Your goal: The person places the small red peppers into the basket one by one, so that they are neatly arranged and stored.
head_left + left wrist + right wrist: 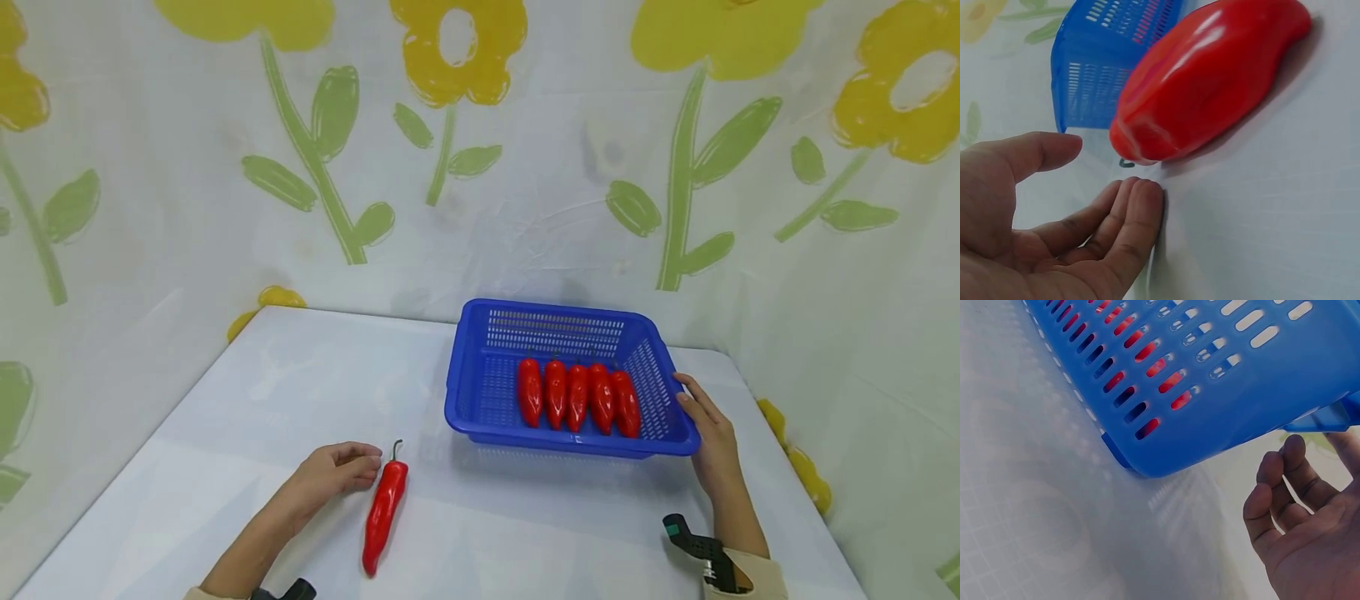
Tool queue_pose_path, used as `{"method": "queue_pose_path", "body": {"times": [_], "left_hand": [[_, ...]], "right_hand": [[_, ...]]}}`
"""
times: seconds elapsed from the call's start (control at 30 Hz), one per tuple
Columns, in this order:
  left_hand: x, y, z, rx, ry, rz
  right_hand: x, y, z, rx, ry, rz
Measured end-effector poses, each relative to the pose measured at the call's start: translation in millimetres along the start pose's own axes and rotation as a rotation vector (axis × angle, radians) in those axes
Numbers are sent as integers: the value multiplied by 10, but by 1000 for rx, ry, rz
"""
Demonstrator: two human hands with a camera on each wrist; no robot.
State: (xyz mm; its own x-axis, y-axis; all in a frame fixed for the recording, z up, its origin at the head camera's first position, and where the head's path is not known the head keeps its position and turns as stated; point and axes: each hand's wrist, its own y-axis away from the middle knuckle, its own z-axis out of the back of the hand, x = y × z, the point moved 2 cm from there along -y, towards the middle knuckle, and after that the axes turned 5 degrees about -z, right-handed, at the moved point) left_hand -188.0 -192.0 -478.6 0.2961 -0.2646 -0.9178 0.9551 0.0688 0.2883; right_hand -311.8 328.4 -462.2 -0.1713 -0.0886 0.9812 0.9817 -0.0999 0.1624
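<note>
A long red chili pepper [386, 517] with a green stem lies on the white table, left of the basket. My left hand [333, 477] is just left of its stem end. In the left wrist view, a gap separates the thumb and the loosely bent fingers [1138, 212] from the pepper [1210, 81]. My right hand [712, 437] holds the right rim of a blue plastic basket [480, 425]. The right wrist view puts its bent fingers [1266, 500] beside and below the rim, with the thumb tip hidden there. Several red peppers [577, 398] lie side by side inside the basket.
The white table [300, 375] runs back to a white cloth [540, 233] printed with yellow flowers and green leaves. The basket stands near the table's back edge. A black wrist strap with a camera [705, 550] sits on the right wrist.
</note>
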Motion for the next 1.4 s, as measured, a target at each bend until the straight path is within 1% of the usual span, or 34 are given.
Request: {"method": "queue_pose_path", "body": {"times": [0.17, 0.3, 0.37, 0.47, 0.6, 0.7, 0.8, 0.97, 1.07, 1.2, 1.4], "left_hand": [[19, 47, -31, 2, -10, 12], [15, 71, -52, 29, -42, -11], [1, 81, -68, 43, -74, -27], [-33, 100, -101, 37, -136, -34], [-80, 124, -162, 13, -234, -8], [-95, 147, -195, 10, -269, 15], [-76, 162, -196, 7, -264, 32], [-12, 172, -155, 9, -239, 41], [-1, 168, -138, 11, -218, 42], [-4, 168, -128, 21, -166, 32], [-46, 182, -110, 40, -71, 7]], "right_hand": [[-12, 16, 28, -12, 18, -6], [-4, 14, 46, -16, 1, 7], [9, 7, 57, -18, -2, 15], [34, -1, 71, -15, -11, 21], [48, -3, 81, -13, -22, 15], [44, -7, 71, -4, -37, 11], [38, -15, 40, 0, -33, 10], [2, 4, -13, -17, 3, 17], [-7, 11, -24, -26, 9, 20], [-4, 3, -23, -25, 1, 18], [-5, 6, -25, -35, 34, 4]]}}
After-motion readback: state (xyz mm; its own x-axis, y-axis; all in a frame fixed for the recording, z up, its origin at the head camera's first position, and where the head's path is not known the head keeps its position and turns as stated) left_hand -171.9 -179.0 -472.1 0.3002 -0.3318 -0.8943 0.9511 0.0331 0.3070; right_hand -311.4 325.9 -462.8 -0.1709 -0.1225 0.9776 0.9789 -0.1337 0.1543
